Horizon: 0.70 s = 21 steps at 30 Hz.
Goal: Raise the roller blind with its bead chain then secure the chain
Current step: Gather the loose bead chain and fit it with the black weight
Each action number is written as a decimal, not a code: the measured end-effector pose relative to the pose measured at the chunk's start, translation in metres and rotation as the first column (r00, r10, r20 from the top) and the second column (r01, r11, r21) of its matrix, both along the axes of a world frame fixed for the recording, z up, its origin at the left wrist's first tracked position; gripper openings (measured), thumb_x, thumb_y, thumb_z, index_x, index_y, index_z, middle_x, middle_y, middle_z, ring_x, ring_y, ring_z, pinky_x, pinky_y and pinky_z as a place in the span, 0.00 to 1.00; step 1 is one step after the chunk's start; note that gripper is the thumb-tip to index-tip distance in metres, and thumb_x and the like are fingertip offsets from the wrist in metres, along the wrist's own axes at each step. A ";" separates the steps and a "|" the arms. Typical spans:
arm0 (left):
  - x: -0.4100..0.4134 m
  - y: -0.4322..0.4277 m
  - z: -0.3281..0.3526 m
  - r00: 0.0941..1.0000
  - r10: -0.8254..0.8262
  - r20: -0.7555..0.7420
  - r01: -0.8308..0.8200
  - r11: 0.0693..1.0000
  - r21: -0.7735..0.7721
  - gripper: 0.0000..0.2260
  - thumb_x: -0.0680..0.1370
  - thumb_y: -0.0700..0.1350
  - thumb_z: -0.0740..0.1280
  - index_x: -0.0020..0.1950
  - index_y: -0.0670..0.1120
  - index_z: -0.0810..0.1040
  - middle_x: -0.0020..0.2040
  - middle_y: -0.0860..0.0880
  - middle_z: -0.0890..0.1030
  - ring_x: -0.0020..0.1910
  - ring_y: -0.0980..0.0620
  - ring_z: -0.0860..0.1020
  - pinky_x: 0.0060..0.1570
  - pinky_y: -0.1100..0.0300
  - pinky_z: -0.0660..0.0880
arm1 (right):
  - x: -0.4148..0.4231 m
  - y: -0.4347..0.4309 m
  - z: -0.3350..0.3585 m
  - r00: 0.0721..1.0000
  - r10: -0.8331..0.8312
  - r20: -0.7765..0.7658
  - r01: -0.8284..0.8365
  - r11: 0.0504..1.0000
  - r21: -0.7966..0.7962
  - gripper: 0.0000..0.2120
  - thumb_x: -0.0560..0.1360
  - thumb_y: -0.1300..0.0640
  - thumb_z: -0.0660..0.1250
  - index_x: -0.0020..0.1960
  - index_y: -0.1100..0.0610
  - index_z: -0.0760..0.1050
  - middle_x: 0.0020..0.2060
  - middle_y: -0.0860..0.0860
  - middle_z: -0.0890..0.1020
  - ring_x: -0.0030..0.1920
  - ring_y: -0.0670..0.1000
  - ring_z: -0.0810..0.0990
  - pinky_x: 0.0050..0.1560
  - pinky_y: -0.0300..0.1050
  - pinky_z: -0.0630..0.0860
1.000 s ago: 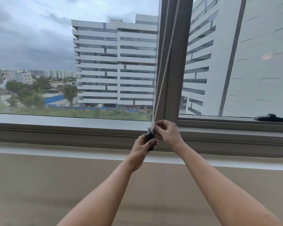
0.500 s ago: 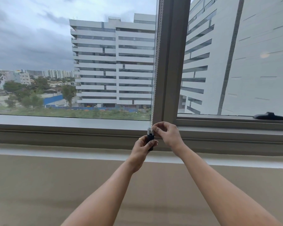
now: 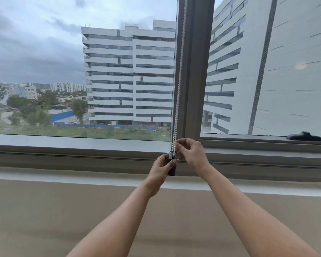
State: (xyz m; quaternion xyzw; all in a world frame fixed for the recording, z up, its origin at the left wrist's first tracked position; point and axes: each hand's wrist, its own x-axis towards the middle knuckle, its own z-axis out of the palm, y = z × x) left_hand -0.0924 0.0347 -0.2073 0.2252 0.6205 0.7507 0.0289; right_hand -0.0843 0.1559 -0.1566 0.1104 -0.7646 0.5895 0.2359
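A white bead chain [image 3: 178, 86] hangs taut down the left edge of the grey window mullion [image 3: 195, 71], its two strands close together. Its lower end runs into a small dark chain holder [image 3: 171, 164] with grey tubes on top, in front of the lower window frame. My left hand [image 3: 160, 168] grips that holder from the left. My right hand [image 3: 190, 154] pinches the chain just above the holder with thumb and forefinger. The roller blind itself is out of view above; both panes are uncovered.
The grey lower window frame [image 3: 82, 153] and a pale ledge [image 3: 63, 178] run across below the glass, with a beige wall [image 3: 44, 219] beneath. A black window handle [image 3: 304, 136] lies on the right pane's bottom rail.
The two chain strands, spread apart a second ago, now hang close together and straight. Both hands have stayed at the holder.
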 end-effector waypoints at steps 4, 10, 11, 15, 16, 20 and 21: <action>0.001 0.000 0.026 0.999 0.017 -0.035 -0.019 0.998 -0.054 0.03 0.78 0.41 0.63 0.50 0.48 0.73 0.44 0.49 0.77 0.44 0.54 0.74 0.48 0.61 0.70 | 0.001 -0.001 0.018 0.991 -0.114 -0.063 0.119 0.989 0.086 0.05 0.74 0.59 0.66 0.46 0.60 0.79 0.39 0.55 0.82 0.37 0.50 0.79 0.45 0.43 0.77; -0.006 0.003 0.075 0.983 0.075 -0.165 -0.096 0.987 -0.126 0.11 0.79 0.43 0.61 0.61 0.42 0.70 0.46 0.52 0.77 0.46 0.57 0.74 0.43 0.68 0.70 | 0.007 0.001 0.060 0.956 -0.238 -0.172 0.260 0.959 0.116 0.09 0.77 0.59 0.61 0.49 0.62 0.79 0.35 0.50 0.79 0.34 0.46 0.76 0.39 0.35 0.72; -0.006 0.004 0.085 0.978 0.087 -0.192 -0.112 0.986 -0.122 0.12 0.79 0.42 0.61 0.61 0.41 0.70 0.45 0.53 0.76 0.45 0.59 0.74 0.42 0.69 0.70 | 0.009 0.000 0.069 0.947 -0.259 -0.190 0.285 0.950 0.125 0.10 0.78 0.59 0.60 0.49 0.62 0.79 0.33 0.50 0.78 0.33 0.46 0.74 0.36 0.33 0.70; -0.003 0.008 0.130 0.941 0.138 -0.309 -0.180 0.977 -0.113 0.09 0.78 0.42 0.61 0.58 0.44 0.71 0.45 0.53 0.75 0.46 0.57 0.72 0.43 0.74 0.69 | 0.020 -0.001 0.108 0.894 -0.338 -0.295 0.390 0.910 0.140 0.13 0.79 0.61 0.57 0.56 0.65 0.76 0.44 0.59 0.82 0.44 0.56 0.78 0.46 0.42 0.73; -0.001 0.008 0.141 0.930 0.141 -0.340 -0.197 0.971 -0.135 0.08 0.78 0.43 0.62 0.57 0.46 0.71 0.48 0.52 0.76 0.49 0.54 0.73 0.49 0.69 0.70 | 0.023 0.000 0.118 0.874 -0.362 -0.324 0.420 0.899 0.128 0.13 0.79 0.61 0.57 0.57 0.65 0.76 0.47 0.61 0.82 0.47 0.58 0.79 0.48 0.45 0.73; 0.013 -0.003 0.183 0.838 0.213 -0.503 -0.378 0.891 -0.253 0.16 0.78 0.48 0.62 0.64 0.44 0.69 0.63 0.44 0.74 0.64 0.47 0.72 0.62 0.56 0.69 | 0.037 -0.002 0.154 0.803 -0.444 -0.397 0.530 0.837 0.137 0.16 0.80 0.60 0.54 0.63 0.64 0.72 0.59 0.60 0.79 0.60 0.59 0.76 0.54 0.41 0.70; 0.016 -0.006 0.192 0.802 0.239 -0.548 -0.444 0.852 -0.278 0.18 0.78 0.50 0.61 0.66 0.44 0.68 0.66 0.45 0.73 0.66 0.47 0.71 0.64 0.55 0.67 | 0.041 -0.004 0.161 0.787 -0.454 -0.418 0.552 0.821 0.147 0.17 0.80 0.60 0.54 0.66 0.63 0.70 0.63 0.59 0.76 0.64 0.58 0.74 0.61 0.41 0.68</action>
